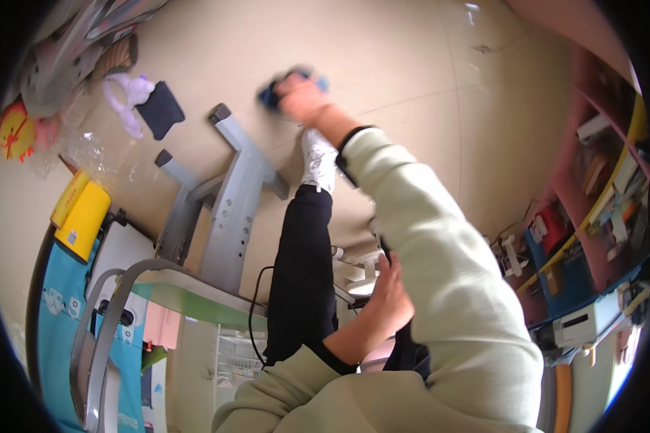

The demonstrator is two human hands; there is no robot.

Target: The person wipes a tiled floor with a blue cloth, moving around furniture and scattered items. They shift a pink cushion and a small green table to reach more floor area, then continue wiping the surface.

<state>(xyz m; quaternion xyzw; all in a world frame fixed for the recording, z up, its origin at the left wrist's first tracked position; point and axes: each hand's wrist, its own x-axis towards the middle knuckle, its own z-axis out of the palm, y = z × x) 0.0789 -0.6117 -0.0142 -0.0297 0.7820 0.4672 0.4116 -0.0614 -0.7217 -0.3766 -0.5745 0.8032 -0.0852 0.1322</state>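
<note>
My right hand (302,99) reaches far forward, down to the floor, closed on a dark blue cloth-like thing (269,98). Both are smeared by motion, so the exact kind of that thing is unclear. Just behind it stands my white shoe (318,160), below a black trouser leg (300,263). Nearer my body, my left hand (388,294) is held low beside my right sleeve (440,238), its fingers stretched out. Something dark shows at those fingertips, and the sleeve partly hides that spot. I see nothing plainly held there.
Grey metal legs (231,209) carry a green-edged table (195,299) at my left. Beyond lie a dark folded item (161,110), a lilac headband-like thing (128,102) and clear plastic wrap (94,151). Pink shelving (567,148) with assorted things lines the right. A black cable (253,310) hangs near my leg.
</note>
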